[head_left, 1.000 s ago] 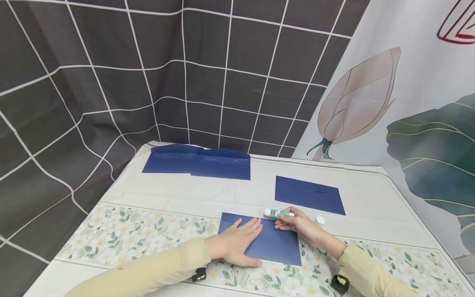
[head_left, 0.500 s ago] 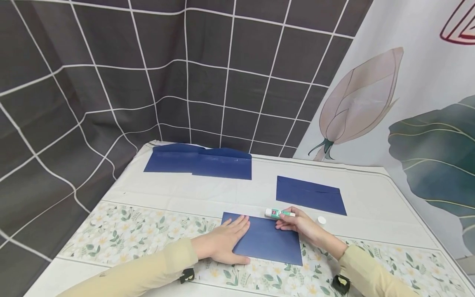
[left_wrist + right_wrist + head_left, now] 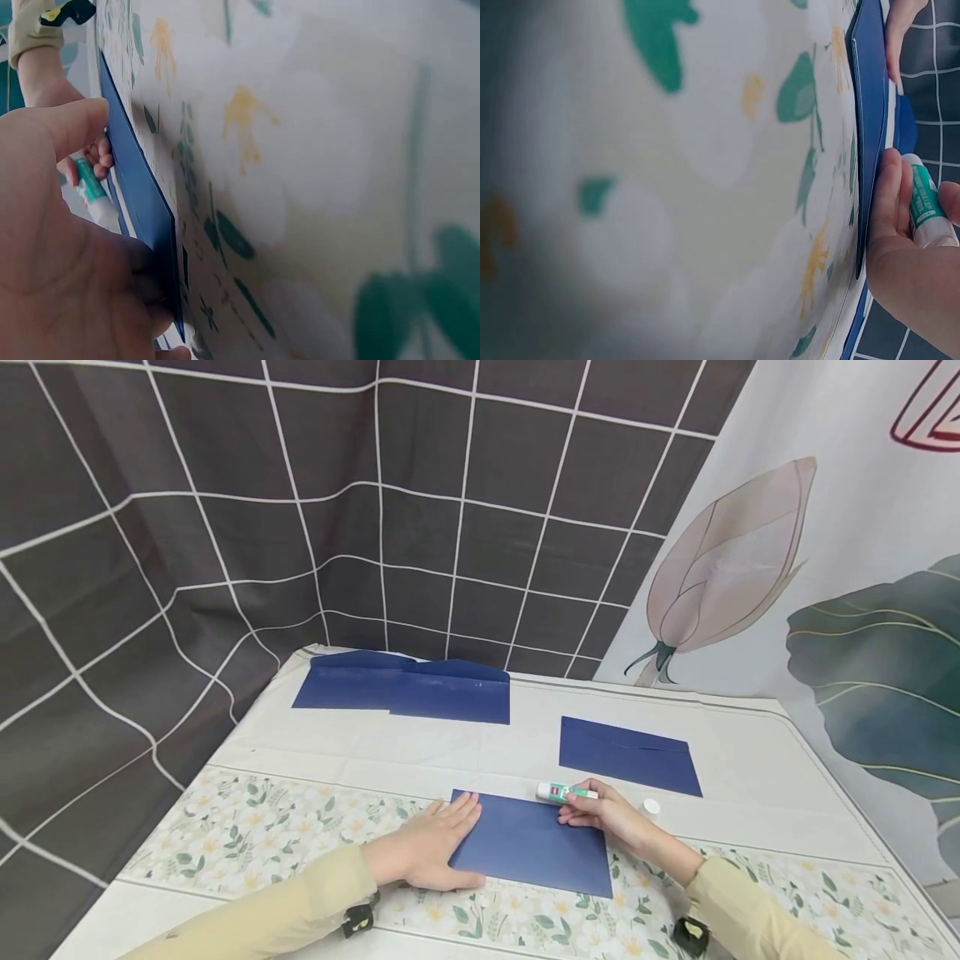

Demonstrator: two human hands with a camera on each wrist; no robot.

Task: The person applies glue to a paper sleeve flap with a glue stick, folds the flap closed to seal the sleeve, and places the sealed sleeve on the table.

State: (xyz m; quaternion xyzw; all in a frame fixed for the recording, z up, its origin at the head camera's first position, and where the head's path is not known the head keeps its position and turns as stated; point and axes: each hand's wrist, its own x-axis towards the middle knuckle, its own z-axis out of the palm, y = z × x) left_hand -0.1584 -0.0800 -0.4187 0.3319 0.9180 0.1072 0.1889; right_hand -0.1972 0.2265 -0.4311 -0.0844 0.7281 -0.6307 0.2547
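A dark blue envelope (image 3: 536, 850) lies flat on the floral cloth, its flap side not showing. My left hand (image 3: 433, 850) rests with straight fingers over its left edge, thumb near the front left corner. Between the thumb and fingers of my right hand (image 3: 606, 814) is a glue stick (image 3: 558, 792), green and white, held level just over the envelope's far edge. The lower fingers of that hand touch down on the envelope's right part. In the right wrist view the glue stick (image 3: 927, 196) sits inside the curled grip. A round white cap (image 3: 650, 807) stands right of this hand.
Two overlapping blue envelopes (image 3: 450, 697) with raised flaps lie at the back left of the table (image 3: 420, 752). Another blue envelope (image 3: 628, 756), flap folded down, lies at the back right. A dark grid curtain (image 3: 420, 527) hangs behind the table.
My left hand has slid leftward across the envelope, from near its middle to its left edge, uncovering more of the surface. The right hand and glue stick stay in place.
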